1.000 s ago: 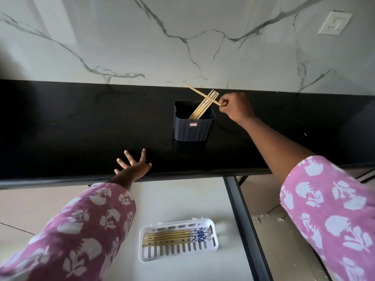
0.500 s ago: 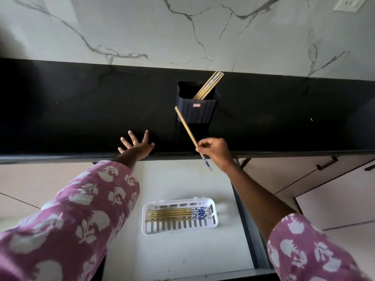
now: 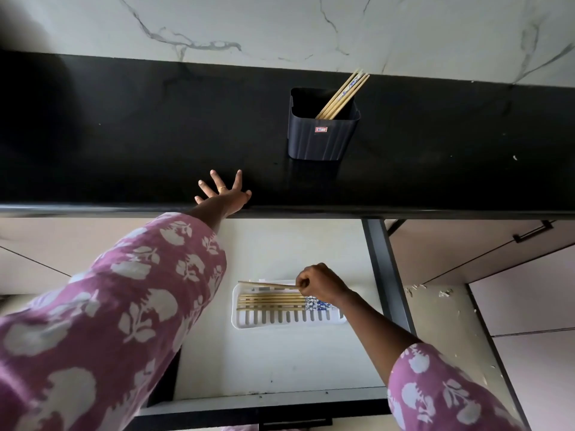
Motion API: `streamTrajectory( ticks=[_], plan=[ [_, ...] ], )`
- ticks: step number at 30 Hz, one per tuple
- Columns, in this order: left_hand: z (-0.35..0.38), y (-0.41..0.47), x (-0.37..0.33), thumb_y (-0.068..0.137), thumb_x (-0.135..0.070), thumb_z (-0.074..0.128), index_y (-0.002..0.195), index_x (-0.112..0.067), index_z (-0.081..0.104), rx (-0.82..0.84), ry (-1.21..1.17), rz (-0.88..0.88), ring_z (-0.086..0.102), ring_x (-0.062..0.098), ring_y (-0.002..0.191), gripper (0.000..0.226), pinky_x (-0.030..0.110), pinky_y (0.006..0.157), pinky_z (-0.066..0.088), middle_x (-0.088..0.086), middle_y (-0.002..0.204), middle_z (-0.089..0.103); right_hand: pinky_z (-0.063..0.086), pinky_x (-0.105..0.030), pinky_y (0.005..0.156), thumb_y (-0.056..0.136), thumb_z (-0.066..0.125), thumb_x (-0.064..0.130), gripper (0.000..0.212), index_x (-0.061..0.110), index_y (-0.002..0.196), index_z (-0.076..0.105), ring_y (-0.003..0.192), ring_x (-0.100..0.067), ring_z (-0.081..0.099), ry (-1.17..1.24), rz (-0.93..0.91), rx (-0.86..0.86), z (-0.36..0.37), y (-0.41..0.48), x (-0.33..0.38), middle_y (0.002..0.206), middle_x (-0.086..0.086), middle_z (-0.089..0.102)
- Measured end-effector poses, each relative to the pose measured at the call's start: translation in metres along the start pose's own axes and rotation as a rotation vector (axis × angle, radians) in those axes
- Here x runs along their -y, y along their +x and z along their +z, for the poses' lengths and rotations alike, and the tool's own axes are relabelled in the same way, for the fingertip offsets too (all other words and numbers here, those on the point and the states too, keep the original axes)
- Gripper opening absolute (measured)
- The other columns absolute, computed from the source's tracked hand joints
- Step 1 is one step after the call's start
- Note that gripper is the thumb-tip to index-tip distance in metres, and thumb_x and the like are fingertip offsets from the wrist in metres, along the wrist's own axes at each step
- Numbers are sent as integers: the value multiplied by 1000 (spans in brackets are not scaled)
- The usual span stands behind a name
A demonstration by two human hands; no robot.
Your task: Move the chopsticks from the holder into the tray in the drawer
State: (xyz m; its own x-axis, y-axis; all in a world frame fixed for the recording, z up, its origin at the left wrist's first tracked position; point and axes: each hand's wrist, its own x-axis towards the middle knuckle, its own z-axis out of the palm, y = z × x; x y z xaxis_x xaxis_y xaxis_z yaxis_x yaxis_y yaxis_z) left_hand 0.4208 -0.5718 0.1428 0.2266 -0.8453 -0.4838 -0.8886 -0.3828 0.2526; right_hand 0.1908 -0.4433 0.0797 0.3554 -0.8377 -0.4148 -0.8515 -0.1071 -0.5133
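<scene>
Black glossy countertop (image 3: 124,135); ribbed dark holder (image 3: 322,135) with wooden chopsticks (image 3: 343,94) leaning inside. Left hand (image 3: 225,194) flat, fingers splayed. Below, open drawer (image 3: 280,362): right hand (image 3: 320,286) pinches one chopstick (image 3: 267,285) over slotted white tray (image 3: 289,318), above others lying there.

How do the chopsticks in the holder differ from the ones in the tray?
The chopsticks in the holder stand tilted, leaning toward its back right corner; the chopsticks in the tray lie flat, side by side. The holder is dark and sits on the black counter; the tray is white, slotted, down in the open drawer. Both sets are pale wood with blue-patterned ends.
</scene>
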Motion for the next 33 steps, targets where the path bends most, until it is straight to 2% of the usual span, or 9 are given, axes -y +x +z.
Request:
streamTrajectory(
  ticks=[3,7,13,16,18,23,27,31,33],
  plan=[
    [0,0,0,94,-60,21,143,-49,-5,8,-4,-1,-16,47,138,56,61,109,0,10,155,-19,46,-26,72,76,53,2,22,14,81,70,89,-26,58,-151,-5,69,17,2,0,90,-7,69],
    [-1,-1,-2,94,-59,21,142,-49,-6,15,-12,-11,-17,46,138,56,61,109,-1,9,155,-20,36,-25,63,74,52,0,18,14,64,53,80,-30,57,-328,-23,131,37,6,-3,76,-11,54],
    [-4,-2,-5,95,-56,22,143,-47,-5,20,-24,-16,-17,47,138,56,61,109,-1,11,155,-21,35,-30,60,74,49,-7,33,13,55,31,72,-29,46,-411,-65,66,61,14,-17,73,-12,47],
    [-5,-3,-7,96,-55,21,144,-45,-4,25,-5,-22,-16,49,137,55,62,108,0,13,155,-18,41,-33,63,76,46,-8,18,7,69,53,88,-33,60,-399,-65,62,69,16,-22,91,-16,63],
    [-6,-2,-8,96,-55,21,145,-44,-5,30,-12,-19,-17,50,137,56,63,108,1,13,155,-19,39,-32,63,76,44,-7,17,1,80,59,95,-34,62,-388,-82,59,73,17,-23,99,-16,63],
    [-5,1,-8,96,-54,22,144,-45,-5,23,-30,-33,-17,50,136,56,63,109,2,13,155,-19,36,-31,62,80,44,-4,17,1,85,59,99,-33,60,-375,-121,51,74,17,-23,102,-15,60],
    [-5,0,-10,96,-55,21,145,-43,-4,21,-5,-33,-15,51,136,56,63,110,3,15,155,-16,43,-31,70,88,46,6,17,5,90,63,100,-28,61,-351,-163,25,54,16,-18,96,-9,58],
    [-3,-1,-8,95,-58,18,146,-42,-1,13,68,-27,-11,52,137,56,63,109,3,17,156,-9,50,-34,86,96,49,27,28,8,97,70,101,-27,61,-339,-267,-84,10,13,-10,104,-9,67],
    [-5,-1,-3,94,-59,22,145,-43,-2,8,60,7,-12,50,138,59,65,108,1,16,156,-11,54,-37,78,92,57,25,26,5,90,73,90,-29,66,-293,-367,-201,-17,11,-4,93,-12,71]
  ],
)
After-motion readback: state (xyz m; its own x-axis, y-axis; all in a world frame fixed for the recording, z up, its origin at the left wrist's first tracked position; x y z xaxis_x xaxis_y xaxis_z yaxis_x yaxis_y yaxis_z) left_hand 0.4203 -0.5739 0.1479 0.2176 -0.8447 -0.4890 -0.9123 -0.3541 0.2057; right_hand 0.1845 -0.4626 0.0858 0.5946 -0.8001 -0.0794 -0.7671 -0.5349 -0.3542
